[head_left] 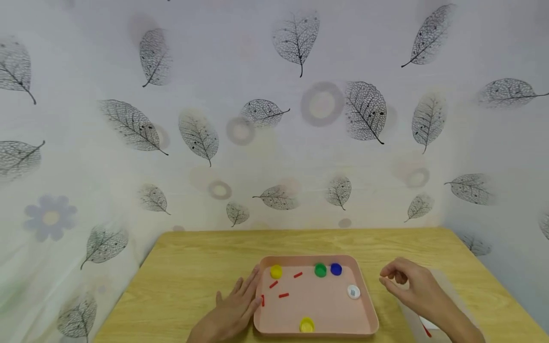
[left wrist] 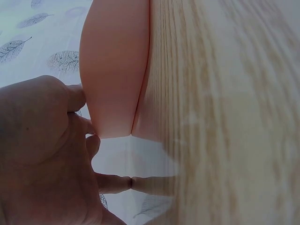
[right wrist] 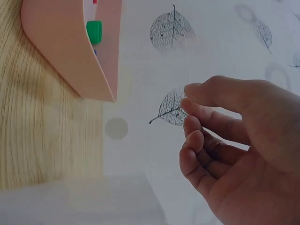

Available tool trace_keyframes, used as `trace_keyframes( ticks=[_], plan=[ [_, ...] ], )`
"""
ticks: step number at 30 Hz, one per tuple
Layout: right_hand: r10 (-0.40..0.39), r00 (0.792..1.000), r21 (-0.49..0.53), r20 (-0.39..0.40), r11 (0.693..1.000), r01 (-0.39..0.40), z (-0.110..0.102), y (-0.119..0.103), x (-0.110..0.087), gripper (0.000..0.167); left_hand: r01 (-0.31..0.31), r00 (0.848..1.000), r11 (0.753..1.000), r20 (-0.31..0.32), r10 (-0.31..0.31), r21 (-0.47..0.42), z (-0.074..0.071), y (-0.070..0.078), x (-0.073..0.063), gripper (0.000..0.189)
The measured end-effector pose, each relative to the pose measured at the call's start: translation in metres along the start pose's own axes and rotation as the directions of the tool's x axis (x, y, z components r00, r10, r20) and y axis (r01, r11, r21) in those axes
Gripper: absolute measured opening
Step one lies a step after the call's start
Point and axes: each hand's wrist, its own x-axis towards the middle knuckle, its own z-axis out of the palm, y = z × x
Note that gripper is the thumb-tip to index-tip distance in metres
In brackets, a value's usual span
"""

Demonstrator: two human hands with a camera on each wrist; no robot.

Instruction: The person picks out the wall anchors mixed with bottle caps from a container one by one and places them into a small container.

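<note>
A pink tray (head_left: 326, 309) lies on the table. Inside are two yellow caps, one at the back left (head_left: 276, 272) and another at the front (head_left: 306, 325). A green cap (head_left: 320, 270) and a blue cap (head_left: 336, 269) sit side by side at the back, and a white cap (head_left: 353, 292) lies near the right wall. Several small red strips (head_left: 284, 295) are scattered over its left half. My left hand (head_left: 233, 305) rests with extended fingers against the tray's left side. Right of the tray, my right hand (head_left: 413, 286) hovers, fingers loosely curled, with nothing visible in them.
Under my right forearm, a pale sheet or bag (head_left: 442, 281) lies on the table, with a white piece and a red strip (head_left: 425, 329) partly hidden there. Behind the wooden table (head_left: 206, 247) rises a leaf-patterned backdrop (head_left: 274, 157).
</note>
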Motion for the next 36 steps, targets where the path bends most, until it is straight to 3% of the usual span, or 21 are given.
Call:
trace_keyframes(
  ticks=[9,18,26,36],
  plan=[
    [-0.048,0.998,0.042,0.032,0.998,0.047,0.013,-0.021,0.014,0.030,0.032,0.999,0.999,0.040,-0.032,0.006,-0.003,0.004,0.000,0.066],
    [-0.109,0.993,0.144,0.046,0.984,0.101,0.029,-0.043,0.032,0.029,0.040,0.998,0.999,0.039,-0.040,-0.009,-0.003,0.004,0.000,0.067],
    [-0.122,0.989,0.252,0.087,0.963,0.096,0.044,-0.057,0.045,0.022,0.032,0.999,0.999,0.031,-0.032,-0.006,-0.003,0.004,0.003,0.067],
    [-0.106,0.989,0.304,0.106,0.950,0.069,0.082,-0.067,0.055,0.015,0.032,0.999,0.999,0.036,-0.031,-0.020,-0.004,0.004,0.000,0.067]
  ],
)
